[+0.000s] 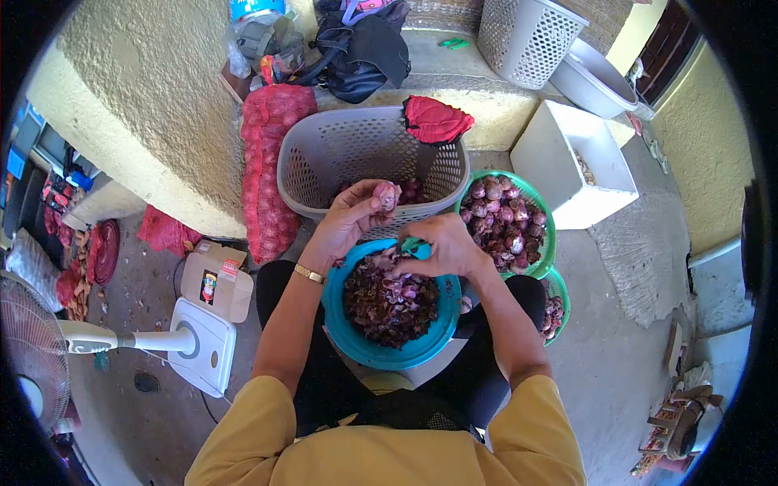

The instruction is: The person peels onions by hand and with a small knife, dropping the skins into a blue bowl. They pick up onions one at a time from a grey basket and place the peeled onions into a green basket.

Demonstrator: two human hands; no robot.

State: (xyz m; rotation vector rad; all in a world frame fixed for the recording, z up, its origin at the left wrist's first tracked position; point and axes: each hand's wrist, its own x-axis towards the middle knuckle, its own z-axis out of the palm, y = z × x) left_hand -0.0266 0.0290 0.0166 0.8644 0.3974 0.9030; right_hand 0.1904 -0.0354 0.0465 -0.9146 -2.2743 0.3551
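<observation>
My left hand (353,217) holds a pinkish onion (386,196) in its fingertips, over the near rim of a grey perforated basket (348,130). To its right and slightly lower, my right hand (442,249) is closed around a small green-handled tool (413,245), its blade not clear to see. Both hands are above a blue basin (381,356) filled with dark onion skins and trimmings (391,304). Some onions lie in the bottom of the grey basket, partly hidden by my left hand. Right of it, a green basket (552,235) holds many red onions (506,219).
A red mesh sack of onions (271,170) stands left of the grey basket, and a red cloth (438,120) hangs on its rim. A white box (559,170) is at the right. A fan (36,348) and a cardboard box (215,283) are at the left.
</observation>
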